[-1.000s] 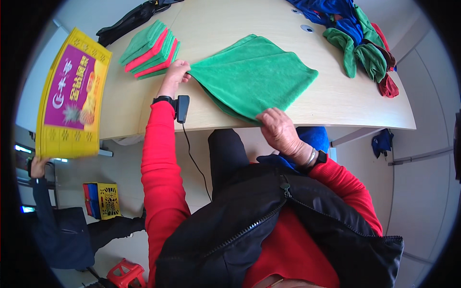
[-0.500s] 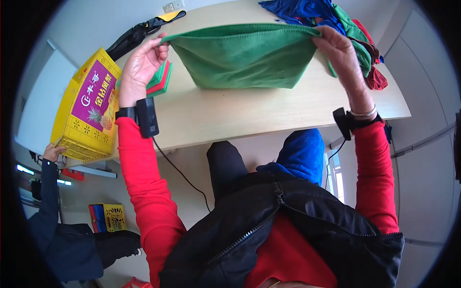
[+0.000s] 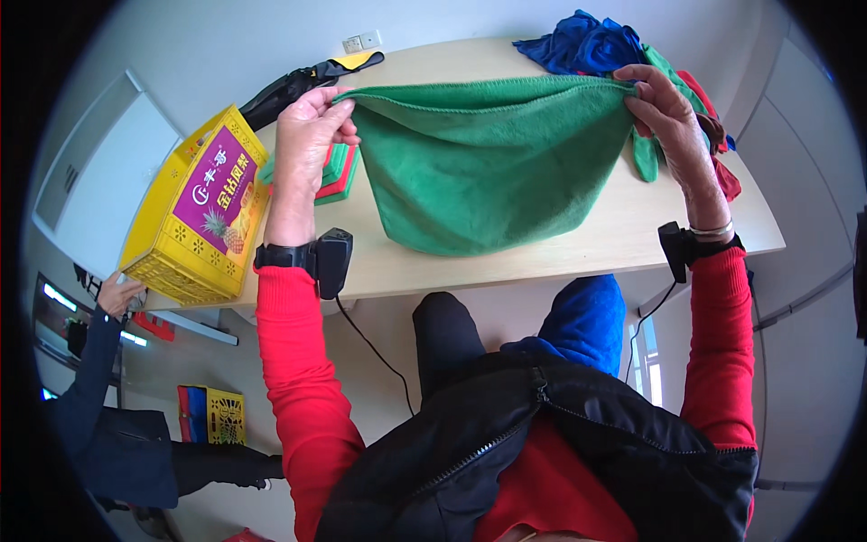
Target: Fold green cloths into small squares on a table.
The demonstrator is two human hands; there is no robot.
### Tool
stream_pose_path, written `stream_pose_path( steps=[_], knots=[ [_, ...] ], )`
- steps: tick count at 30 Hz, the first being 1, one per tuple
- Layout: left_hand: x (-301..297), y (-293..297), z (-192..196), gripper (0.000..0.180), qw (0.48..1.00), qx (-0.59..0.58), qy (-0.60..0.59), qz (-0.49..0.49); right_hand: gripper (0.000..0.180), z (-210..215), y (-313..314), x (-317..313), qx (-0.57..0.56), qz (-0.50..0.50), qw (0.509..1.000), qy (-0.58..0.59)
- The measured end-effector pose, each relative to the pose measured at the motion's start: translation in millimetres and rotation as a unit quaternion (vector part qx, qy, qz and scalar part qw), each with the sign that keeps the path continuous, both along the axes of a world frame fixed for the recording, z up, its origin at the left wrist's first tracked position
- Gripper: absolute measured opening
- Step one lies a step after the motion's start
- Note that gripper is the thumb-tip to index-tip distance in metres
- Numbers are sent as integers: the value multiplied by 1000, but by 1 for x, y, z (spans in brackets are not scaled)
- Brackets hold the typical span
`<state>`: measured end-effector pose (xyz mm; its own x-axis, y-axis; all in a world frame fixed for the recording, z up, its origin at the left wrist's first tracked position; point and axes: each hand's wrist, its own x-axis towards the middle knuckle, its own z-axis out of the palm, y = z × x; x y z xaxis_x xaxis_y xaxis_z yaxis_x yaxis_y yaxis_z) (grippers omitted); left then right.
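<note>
Green cloth (image 3: pixel 488 172) held up above the middle of the pale bench (image 3: pixel 578 248), stretched by its top edge and sagging in a deep fold toward the near edge; left hand (image 3: pixel 307 122) pinched shut on the cloth's left top corner, right hand (image 3: pixel 664 108) pinched shut on the right top corner, black wrist devices strapped on both red sleeves. Stack of folded green and red cloths (image 3: pixel 336 172) lying just behind the left hand toward the bench's left edge; yellow printed box (image 3: pixel 203 212) overhanging the left corner; heap of blue, green and red cloths (image 3: pixel 632 63) piled at the far right corner; black and yellow item (image 3: pixel 307 79) at the far left edge; another person's hand (image 3: pixel 117 294) below the box, off the bench. Likely risks: a corner slipping from a light pinch and the cloth dropping in a crumple; uneven pull leaving the edges askew; the hanging fold dragging over the stack and knocking it out of line.
</note>
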<state>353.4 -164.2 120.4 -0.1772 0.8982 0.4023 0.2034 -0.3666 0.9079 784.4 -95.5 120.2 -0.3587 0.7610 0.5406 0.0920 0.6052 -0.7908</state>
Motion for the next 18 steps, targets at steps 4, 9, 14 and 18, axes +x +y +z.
stream_pose_path(
  steps=[4, 9, 14, 18],
  knots=[
    [-1, -3, 4, 22, 999, 28, 37, 15, 32, 6, -10, 11, 30, 36, 998, -31],
    [4, 10, 5, 21, 996, 42, 63, 46, 30, 15, 1, 24, 34, 50, 997, -49],
    [6, 16, 6, 21, 998, 49, 28, 39, 26, 19, -5, 18, 78, 57, 987, -126],
    [-10, 12, 5, 22, 998, 42, 27, 24, 24, 18, -24, 10, 68, 21, 988, -138]
  ],
)
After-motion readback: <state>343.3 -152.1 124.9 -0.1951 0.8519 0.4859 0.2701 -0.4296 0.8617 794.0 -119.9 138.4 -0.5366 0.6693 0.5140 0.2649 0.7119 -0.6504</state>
